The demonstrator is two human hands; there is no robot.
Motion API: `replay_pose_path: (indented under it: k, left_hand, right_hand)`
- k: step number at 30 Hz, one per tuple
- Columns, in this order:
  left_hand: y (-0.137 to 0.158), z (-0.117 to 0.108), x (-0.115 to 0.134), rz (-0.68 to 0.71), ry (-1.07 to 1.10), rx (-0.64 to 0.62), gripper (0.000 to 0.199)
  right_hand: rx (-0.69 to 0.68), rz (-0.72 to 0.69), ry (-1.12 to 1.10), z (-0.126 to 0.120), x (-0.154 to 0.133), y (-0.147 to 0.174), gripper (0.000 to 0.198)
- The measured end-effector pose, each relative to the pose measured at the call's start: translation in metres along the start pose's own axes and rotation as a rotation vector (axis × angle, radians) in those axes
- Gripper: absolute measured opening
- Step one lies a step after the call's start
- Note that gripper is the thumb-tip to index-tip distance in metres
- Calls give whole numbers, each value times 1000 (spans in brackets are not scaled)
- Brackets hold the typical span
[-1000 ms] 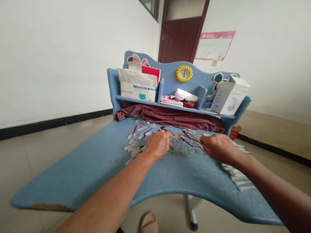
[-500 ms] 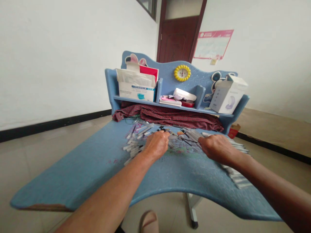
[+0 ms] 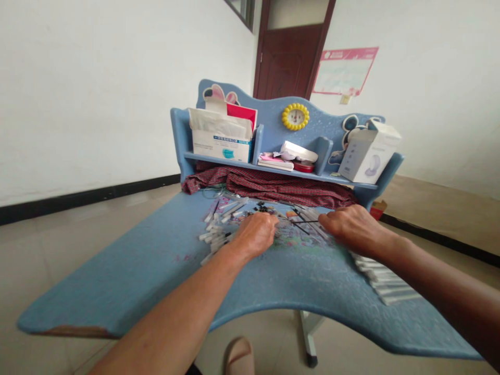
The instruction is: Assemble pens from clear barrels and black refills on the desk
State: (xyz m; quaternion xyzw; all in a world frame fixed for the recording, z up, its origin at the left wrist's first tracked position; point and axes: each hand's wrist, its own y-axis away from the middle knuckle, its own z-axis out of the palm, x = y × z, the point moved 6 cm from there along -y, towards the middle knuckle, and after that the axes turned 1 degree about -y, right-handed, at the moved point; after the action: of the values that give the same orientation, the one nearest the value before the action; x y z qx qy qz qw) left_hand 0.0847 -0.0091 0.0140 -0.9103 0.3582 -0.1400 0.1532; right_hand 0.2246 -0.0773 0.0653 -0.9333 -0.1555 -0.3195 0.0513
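Observation:
My left hand (image 3: 255, 234) is closed over the middle of the blue desk (image 3: 148, 250), fingertips pinched together; what they hold is hidden. Opposite it, my right hand (image 3: 351, 229) pinches the end of a thin dark pen refill (image 3: 307, 222), which points left toward my left hand. Beside my left hand lie several short whitish pen barrels (image 3: 213, 237) and clear tubes. Small black pen parts (image 3: 262, 207) are heaped just beyond it. More clear tubes and dark refills (image 3: 301, 228) lie between the hands. Under my right forearm rests a row of white pens (image 3: 386, 284).
A red checked cloth (image 3: 269, 188) is bunched along the back below the blue shelf. On the shelf stand a mask box (image 3: 221, 143), some papers (image 3: 275, 162), a round red tin (image 3: 303, 166) and a white box (image 3: 367, 156). The desk's front edge curves inward.
My right hand has shifted slightly up and right, and the dark refill in it now lies nearly level. My left hand has moved a little to the right, still closed.

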Motion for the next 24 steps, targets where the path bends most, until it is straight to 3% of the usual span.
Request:
replay_pose_path:
  k: [6,10,12,14,16,20,24]
  left_hand:
    - [1,3,7,61,79,0,19]
    - [0,-3,5,54,303,69,18]
    - [-1,-7,0,-20,411,110,17]
    - [-1,-9,-6,-122,511,134,16]
    - [-1,-9,-11,-203,611,140,15]
    - [0,-11,-15,-260,685,189,15]
    - [3,-20,-20,-270,572,293,15]
  right_hand:
    - [93,-66,-19,-13,-10,-7,19]
    - [363,-120,-125,-27,-17,-12,21]
    - [488,-52,-199,-29,-11,-15,24]
    - [513,80,-273,-23,1,-24,30]
    - [422,210,-330,-5,13,-40,33]
    - [34,368,-469,52,25,-81,28]
    - [-45,460,-534,86,25,-112,29]
